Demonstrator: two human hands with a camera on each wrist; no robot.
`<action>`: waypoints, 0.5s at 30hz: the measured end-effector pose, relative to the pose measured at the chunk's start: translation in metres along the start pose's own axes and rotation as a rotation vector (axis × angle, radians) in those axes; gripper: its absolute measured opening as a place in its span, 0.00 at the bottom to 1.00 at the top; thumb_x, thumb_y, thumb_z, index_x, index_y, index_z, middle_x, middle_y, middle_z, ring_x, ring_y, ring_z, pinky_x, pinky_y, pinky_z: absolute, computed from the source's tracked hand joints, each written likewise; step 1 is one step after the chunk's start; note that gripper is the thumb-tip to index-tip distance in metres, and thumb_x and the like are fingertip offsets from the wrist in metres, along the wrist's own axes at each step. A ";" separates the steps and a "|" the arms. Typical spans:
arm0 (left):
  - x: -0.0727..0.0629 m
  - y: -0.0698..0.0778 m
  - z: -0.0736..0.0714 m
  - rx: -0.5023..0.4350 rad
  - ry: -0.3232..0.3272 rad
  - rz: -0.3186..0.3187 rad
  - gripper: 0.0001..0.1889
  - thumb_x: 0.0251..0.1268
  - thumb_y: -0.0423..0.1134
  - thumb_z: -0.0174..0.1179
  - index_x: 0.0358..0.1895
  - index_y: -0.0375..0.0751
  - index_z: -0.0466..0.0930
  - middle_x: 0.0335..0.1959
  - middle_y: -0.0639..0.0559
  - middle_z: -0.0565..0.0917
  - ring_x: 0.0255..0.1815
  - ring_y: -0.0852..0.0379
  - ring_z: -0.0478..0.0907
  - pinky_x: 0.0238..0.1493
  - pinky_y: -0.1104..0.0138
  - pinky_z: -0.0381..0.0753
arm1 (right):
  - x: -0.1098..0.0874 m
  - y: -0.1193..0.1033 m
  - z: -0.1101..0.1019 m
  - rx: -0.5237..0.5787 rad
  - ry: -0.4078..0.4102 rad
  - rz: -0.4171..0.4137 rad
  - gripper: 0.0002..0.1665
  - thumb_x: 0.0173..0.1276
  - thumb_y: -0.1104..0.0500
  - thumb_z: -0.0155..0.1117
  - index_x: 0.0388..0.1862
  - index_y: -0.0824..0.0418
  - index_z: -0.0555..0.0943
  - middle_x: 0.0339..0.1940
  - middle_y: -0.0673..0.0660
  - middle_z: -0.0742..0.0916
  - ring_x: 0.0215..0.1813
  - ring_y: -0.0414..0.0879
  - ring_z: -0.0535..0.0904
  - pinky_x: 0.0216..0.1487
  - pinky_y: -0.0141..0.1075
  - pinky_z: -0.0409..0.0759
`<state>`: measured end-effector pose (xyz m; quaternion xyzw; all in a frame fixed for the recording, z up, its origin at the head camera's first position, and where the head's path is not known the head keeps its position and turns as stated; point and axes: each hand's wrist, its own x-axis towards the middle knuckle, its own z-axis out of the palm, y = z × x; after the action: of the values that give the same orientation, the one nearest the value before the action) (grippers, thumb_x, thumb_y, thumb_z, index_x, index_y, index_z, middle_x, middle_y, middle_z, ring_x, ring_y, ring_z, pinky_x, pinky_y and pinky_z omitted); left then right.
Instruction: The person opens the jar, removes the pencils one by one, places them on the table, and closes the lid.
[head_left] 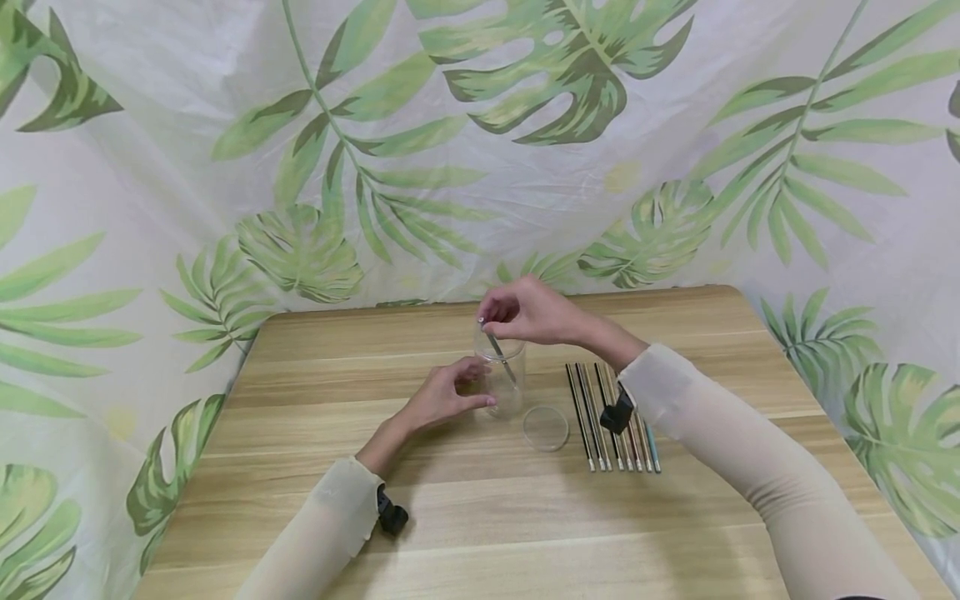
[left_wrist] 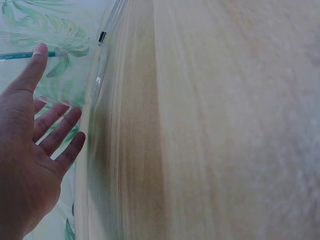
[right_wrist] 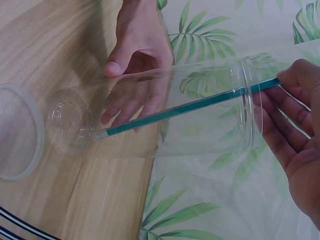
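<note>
A clear cylindrical jar [head_left: 504, 392] stands upright on the table. My right hand [head_left: 531, 312] is above its mouth and pinches the upper end of a teal pencil [right_wrist: 175, 111] between thumb and fingers. The pencil slants down inside the jar, its pale eraser end near the base. My left hand [head_left: 446, 393] is cupped loosely at the jar's left side, thumb in front and fairly straight fingers behind. In the left wrist view the left hand [left_wrist: 42, 130] shows spread fingers; firm contact with the jar cannot be made out.
A round clear lid [head_left: 546, 428] lies flat just right of the jar. Further right is a row of several pencils [head_left: 592, 417], eraser ends toward me, partly under my right forearm. The wooden table [head_left: 480, 533] meets a leaf-patterned cloth [head_left: 420, 192] at its back edge.
</note>
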<state>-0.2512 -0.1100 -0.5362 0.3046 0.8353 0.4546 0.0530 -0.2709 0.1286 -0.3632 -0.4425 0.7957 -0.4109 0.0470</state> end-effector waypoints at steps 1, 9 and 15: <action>0.000 0.000 0.000 0.001 0.000 -0.001 0.36 0.61 0.44 0.80 0.69 0.33 0.77 0.59 0.40 0.88 0.60 0.44 0.85 0.66 0.51 0.84 | 0.000 0.000 -0.001 0.014 0.009 0.002 0.05 0.70 0.69 0.69 0.43 0.68 0.87 0.35 0.57 0.92 0.37 0.44 0.89 0.44 0.36 0.91; 0.000 0.002 0.000 0.003 -0.007 0.006 0.34 0.62 0.44 0.79 0.68 0.33 0.78 0.60 0.40 0.87 0.60 0.45 0.85 0.65 0.51 0.84 | -0.004 0.000 -0.004 0.081 0.099 0.010 0.07 0.71 0.70 0.70 0.46 0.70 0.87 0.38 0.62 0.92 0.39 0.59 0.90 0.45 0.39 0.91; 0.000 0.000 0.000 0.008 -0.004 0.015 0.33 0.63 0.45 0.78 0.67 0.33 0.78 0.60 0.41 0.87 0.60 0.45 0.85 0.65 0.50 0.84 | -0.007 0.002 -0.007 0.143 0.182 0.036 0.07 0.71 0.70 0.71 0.46 0.69 0.87 0.39 0.64 0.91 0.39 0.59 0.89 0.45 0.40 0.91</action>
<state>-0.2509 -0.1095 -0.5361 0.3120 0.8347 0.4510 0.0500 -0.2711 0.1380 -0.3622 -0.3845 0.7732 -0.5042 0.0134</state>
